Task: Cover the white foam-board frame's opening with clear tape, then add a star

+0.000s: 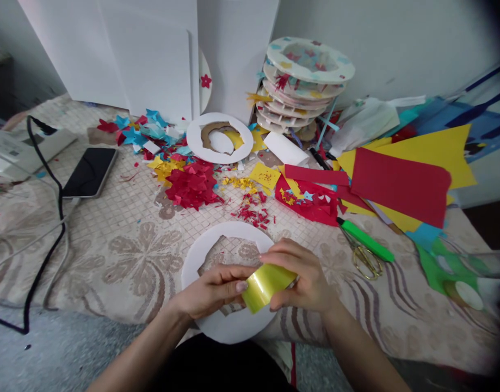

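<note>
Both hands are closed on a shiny yellow roll of tape [266, 287]. My left hand [217, 289] pinches its left edge between thumb and fingers. My right hand [309, 275] wraps round its right side, fingers over the top and thumb below. Below the hands, a white ring [192, 268] with an angular cut-out lies flat at the table's front edge; the hands and tape cover part of its right side. Just beyond the ring are small red paper scraps [255, 211] and a pile of red paper stars [192, 184].
Gold-handled scissors [366, 261] and a green cutter [368, 240] lie to the right, by red paper sheets [400, 185]. Decorated white rings [302, 81] are stacked at the back, near another white ring [196, 139]. A phone [90, 173] and black cable [62, 218] are left.
</note>
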Action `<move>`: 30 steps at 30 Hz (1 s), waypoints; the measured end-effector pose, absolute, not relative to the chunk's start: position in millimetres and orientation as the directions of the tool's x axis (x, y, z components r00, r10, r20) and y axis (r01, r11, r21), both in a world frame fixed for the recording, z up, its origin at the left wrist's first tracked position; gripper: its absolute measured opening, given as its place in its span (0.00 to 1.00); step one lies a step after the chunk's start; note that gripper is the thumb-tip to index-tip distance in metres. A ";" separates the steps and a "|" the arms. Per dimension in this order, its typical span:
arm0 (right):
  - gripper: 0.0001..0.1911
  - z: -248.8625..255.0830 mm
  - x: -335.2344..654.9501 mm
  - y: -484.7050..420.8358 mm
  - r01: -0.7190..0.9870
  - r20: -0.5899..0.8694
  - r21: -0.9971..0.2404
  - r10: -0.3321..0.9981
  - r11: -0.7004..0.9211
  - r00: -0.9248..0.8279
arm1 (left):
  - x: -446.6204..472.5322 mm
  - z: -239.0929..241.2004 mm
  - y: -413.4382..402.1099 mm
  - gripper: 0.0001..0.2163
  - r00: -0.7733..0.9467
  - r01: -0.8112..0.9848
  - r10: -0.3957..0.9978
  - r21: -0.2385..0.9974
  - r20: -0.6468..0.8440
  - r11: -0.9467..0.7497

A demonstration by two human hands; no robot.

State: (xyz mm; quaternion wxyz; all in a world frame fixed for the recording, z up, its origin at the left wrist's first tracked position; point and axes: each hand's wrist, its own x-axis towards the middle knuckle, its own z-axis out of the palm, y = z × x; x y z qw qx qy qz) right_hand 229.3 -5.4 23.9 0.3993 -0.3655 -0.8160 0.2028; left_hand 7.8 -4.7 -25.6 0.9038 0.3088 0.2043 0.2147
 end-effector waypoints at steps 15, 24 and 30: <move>0.30 26.2 227.0 -5.5 0.444 0.504 -0.614 0.757 0.653 -0.416 | 5.9 -28.6 -4.3 0.20 0.834 -0.270 0.500 0.619 -0.232 0.738; 0.30 25.1 227.0 -4.3 0.428 0.507 -0.628 0.758 0.651 -0.409 | 8.4 -33.4 -6.8 0.20 0.836 -0.295 0.504 0.598 -0.215 0.745; 0.30 25.1 227.0 -4.6 0.429 0.500 -0.635 0.765 0.643 -0.406 | 6.9 -34.4 -5.4 0.22 0.840 -0.286 0.494 0.590 -0.225 0.755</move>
